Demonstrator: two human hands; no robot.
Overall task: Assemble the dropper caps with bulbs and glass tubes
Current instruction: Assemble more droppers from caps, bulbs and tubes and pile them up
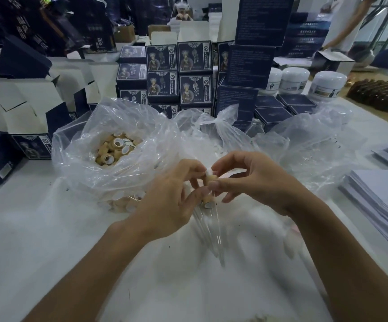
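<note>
Cap (211, 177) between pinching fingers (213, 184)

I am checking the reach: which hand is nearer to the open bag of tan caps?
Left. The left hand is just beside the bag of tan caps, at its lower right edge. The right hand is farther to the right, beyond the left hand.

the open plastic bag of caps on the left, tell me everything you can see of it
The plastic bag is clear, thin and crumpled, its mouth open upward. It sits on the white table, left of the hands, before stacked dark blue boxes. Inside lies a heap of tan caps with white openings. Neither hand grips it.
</note>
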